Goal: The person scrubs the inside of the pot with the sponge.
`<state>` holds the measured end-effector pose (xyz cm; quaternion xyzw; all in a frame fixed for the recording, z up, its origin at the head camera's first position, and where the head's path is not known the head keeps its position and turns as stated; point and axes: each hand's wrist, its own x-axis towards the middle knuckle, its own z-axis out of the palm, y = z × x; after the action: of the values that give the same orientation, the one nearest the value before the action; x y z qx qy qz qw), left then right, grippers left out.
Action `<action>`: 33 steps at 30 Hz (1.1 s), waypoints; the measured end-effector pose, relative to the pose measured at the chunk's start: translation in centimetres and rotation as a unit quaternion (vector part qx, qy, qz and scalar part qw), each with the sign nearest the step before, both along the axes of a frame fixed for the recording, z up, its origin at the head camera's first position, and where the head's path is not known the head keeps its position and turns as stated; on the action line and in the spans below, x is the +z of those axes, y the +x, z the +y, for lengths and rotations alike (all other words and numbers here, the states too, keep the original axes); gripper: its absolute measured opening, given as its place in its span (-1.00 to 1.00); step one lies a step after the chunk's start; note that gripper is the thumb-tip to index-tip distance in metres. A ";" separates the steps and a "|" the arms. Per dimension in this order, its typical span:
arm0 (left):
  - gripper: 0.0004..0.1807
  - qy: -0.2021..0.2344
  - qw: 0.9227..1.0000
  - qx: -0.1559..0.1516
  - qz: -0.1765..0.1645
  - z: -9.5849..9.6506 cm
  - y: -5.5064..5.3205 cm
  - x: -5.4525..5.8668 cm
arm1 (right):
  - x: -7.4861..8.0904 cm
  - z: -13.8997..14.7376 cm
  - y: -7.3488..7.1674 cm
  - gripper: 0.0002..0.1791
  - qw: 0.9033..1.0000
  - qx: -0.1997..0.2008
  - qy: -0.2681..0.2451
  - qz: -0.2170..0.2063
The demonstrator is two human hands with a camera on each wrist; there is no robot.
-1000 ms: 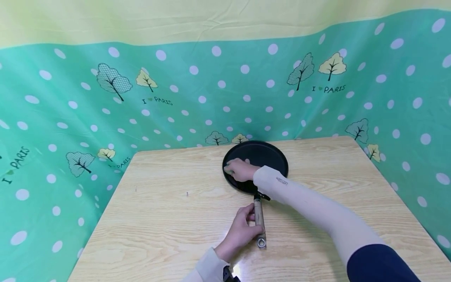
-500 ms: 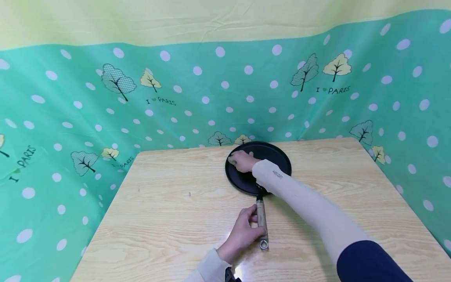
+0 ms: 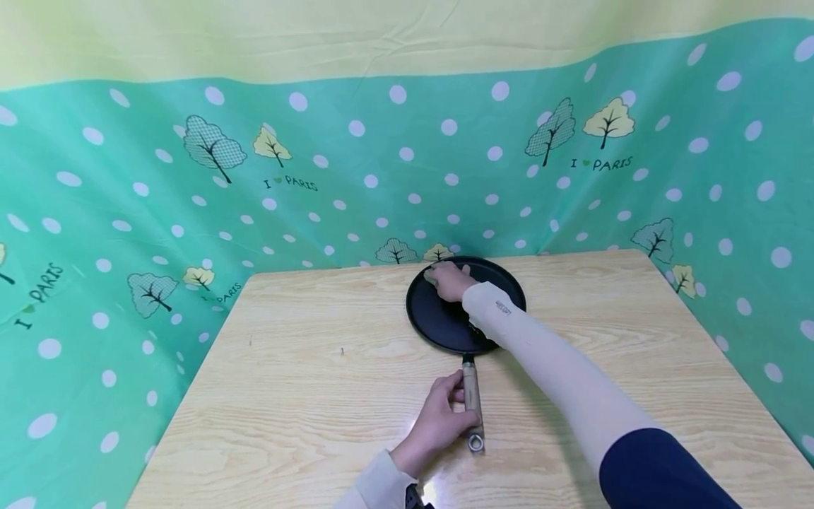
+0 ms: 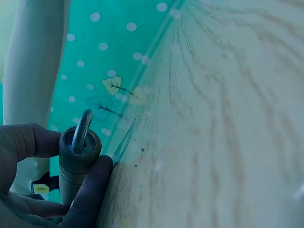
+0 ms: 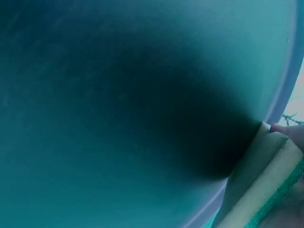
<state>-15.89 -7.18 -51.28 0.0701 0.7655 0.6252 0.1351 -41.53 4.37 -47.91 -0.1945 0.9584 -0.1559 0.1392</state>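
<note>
A round black frying pan (image 3: pixel 439 322) lies flat toward the back of the table, its handle pointing at me. My left hand (image 3: pixel 439 417) grips the wooden handle (image 3: pixel 471 389), thumb near the end with the metal hanging ring (image 4: pixel 81 130). Inside the pan, near its far left rim, my right hand (image 3: pixel 450 281) holds a sponge (image 5: pixel 259 185). The sponge is pale with a green scouring side and rests against the pan's surface by the rim. My right forearm covers part of the pan's right side.
The light wood table (image 3: pixel 286 396) stretches out on both sides of the pan. A green dotted cloth (image 3: pixel 356 155) with printed trees hangs behind and around the table, close to the pan's far edge.
My right hand with the sponge has moved from the pan's left side along to the far rim and slightly right. The left hand keeps its grip on the handle.
</note>
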 end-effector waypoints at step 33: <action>-0.02 0.006 1.000 0.007 0.000 0.1 0.2 0.1 | 1.6 8.3 2.1 -0.43 1.000 -0.016 0.020 0.009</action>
<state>-15.74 -7.05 -51.22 0.0659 0.7621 0.6308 0.1303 -39.46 12.68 -46.35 -0.1780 0.9654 -0.1368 0.1325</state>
